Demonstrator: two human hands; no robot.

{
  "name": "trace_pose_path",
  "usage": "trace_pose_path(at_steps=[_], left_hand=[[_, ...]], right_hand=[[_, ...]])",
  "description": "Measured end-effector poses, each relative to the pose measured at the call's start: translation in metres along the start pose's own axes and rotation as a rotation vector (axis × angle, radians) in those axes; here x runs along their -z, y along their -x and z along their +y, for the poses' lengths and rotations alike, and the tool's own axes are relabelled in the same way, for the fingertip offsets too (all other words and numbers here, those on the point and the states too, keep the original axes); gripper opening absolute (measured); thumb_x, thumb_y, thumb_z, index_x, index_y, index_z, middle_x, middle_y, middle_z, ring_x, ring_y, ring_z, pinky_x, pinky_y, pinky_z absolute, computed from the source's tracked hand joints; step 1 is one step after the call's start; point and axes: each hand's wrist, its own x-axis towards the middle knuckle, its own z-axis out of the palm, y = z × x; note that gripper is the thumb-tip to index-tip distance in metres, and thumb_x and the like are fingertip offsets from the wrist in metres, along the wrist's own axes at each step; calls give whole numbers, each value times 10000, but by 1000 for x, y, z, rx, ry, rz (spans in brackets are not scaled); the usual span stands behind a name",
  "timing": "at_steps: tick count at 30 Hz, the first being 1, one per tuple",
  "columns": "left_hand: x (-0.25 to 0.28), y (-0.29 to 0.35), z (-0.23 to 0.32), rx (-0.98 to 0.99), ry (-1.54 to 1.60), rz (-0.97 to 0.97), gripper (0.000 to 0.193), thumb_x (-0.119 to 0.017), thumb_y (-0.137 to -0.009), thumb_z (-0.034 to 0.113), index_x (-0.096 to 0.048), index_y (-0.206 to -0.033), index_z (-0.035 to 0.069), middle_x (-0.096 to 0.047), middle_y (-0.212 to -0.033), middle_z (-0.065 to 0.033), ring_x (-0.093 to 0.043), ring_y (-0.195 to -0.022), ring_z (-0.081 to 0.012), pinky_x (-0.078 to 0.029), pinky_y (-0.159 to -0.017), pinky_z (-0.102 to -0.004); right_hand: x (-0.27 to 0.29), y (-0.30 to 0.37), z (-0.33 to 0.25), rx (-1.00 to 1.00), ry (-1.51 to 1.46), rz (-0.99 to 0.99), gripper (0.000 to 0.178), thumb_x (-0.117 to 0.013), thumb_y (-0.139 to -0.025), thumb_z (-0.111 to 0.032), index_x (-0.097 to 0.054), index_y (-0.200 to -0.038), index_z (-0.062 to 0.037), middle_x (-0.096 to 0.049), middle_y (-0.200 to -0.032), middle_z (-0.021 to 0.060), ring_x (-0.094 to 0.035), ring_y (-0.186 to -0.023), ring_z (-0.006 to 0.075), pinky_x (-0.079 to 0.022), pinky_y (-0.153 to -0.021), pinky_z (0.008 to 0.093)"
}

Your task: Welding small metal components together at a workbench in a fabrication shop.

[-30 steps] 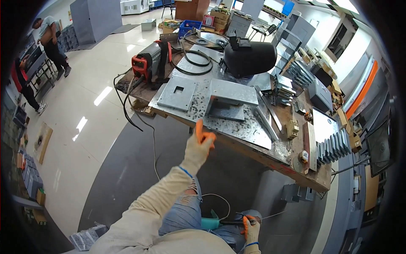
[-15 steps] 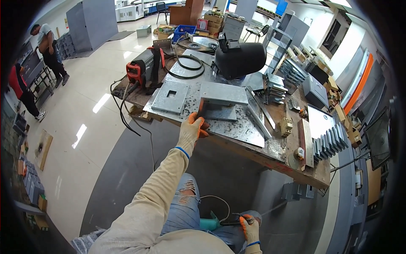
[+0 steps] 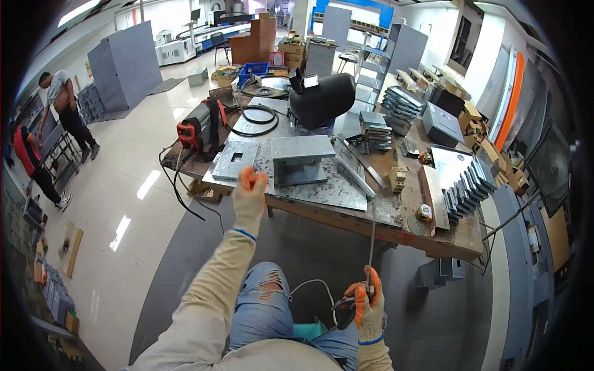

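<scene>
Steel-strewn workbench [image 3: 346, 216] on polished floor [image 3: 124, 185]

Glossy pale floor [image 3: 124, 161] catching ceiling light — grey mat [image 3: 433, 309] beneath a cluttered wooden workbench [image 3: 396, 226], grey cabinets [image 3: 127, 74] beyond.

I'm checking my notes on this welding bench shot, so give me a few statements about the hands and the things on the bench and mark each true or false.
1. The gloved left hand reaches to the near edge of the wooden workbench. True.
2. The gloved right hand is empty. False: it grips a thin metal rod that points up toward the bench.
3. A black welding helmet sits on the bench behind the grey folded sheet-metal bracket. True.
4. The red and black welding machine stands at the right end of the bench. False: it stands at the left end.
5. Both hands wear orange and white gloves. True.
</scene>
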Motion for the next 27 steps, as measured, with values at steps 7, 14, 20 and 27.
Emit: trace_pose_path(at_steps=[7,14,20,27], left_hand=[[-75,-88,134,-351,-1208,-532,824,-913,-839,373,-569,-1490,2,-699,-1330,-170,-728,-1071,-319,-594,-926,-389],[-108,-141,102,-10,-1652,-1119,992,-927,-756,496,-541,-1531,12,-733,-1304,-209,-738,-1094,-369,-591,-945,-446],[-107,-145,119,-122,-1606,-1153,967,-925,-764,481,-553,-1525,15,-731,-1310,-209,-741,-1081,-357,-590,-939,-440],[-138,-151,120,-149,-1764,-1155,818,-959,-724,446,-693,-1356,0,-773,-1147,-175,-745,-969,-346,-600,-868,-434]], right_hand=[[-9,14,-12,-98,1,-57,761,-752,-968,-25,-415,-1649,-60,-693,-940,90,-636,-785,150,-525,-651,236],[-11,14,-11,-143,22,-95,737,-760,-939,39,-479,-1614,-52,-656,-901,41,-589,-725,121,-515,-656,237],[-20,4,-26,-260,79,-144,645,-757,-950,17,-548,-1559,-33,-640,-873,22,-575,-697,118,-511,-662,240],[-67,-71,-75,-414,196,-239,496,-746,-979,-53,-620,-1455,2,-649,-855,41,-619,-711,130,-499,-658,238]])
